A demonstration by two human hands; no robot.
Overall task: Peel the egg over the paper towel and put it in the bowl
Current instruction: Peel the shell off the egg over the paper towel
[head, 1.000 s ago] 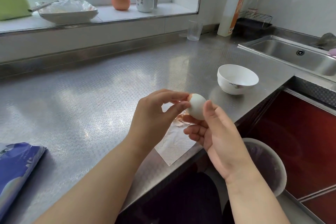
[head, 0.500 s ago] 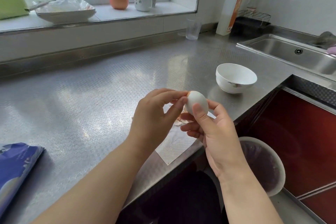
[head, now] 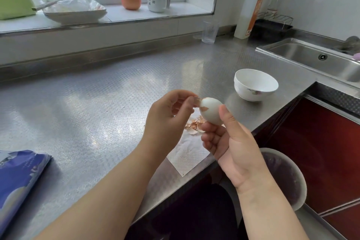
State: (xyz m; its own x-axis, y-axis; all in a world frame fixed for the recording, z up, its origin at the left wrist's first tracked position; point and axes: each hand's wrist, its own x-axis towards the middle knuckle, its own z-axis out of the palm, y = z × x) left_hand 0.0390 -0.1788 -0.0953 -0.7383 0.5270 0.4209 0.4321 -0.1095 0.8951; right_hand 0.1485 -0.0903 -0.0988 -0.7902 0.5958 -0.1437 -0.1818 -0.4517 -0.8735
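White, mostly peeled boiled egg [head: 211,110] is pinched by the right hand [head: 231,142] above the white paper towel [head: 188,159] at the counter's front edge. Left hand [head: 167,119] pinches a brown shell flake [head: 198,101]. Slippery egg could drop, missing the white ceramic bowl [head: 256,85].

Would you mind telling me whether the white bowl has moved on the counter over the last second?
No: the white bowl sits at the same spot near the sink.

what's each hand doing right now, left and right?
Left hand: closed, pinching a shell fragment at the top of the egg.
Right hand: closed, holding the egg between thumb and fingers, above the paper towel.
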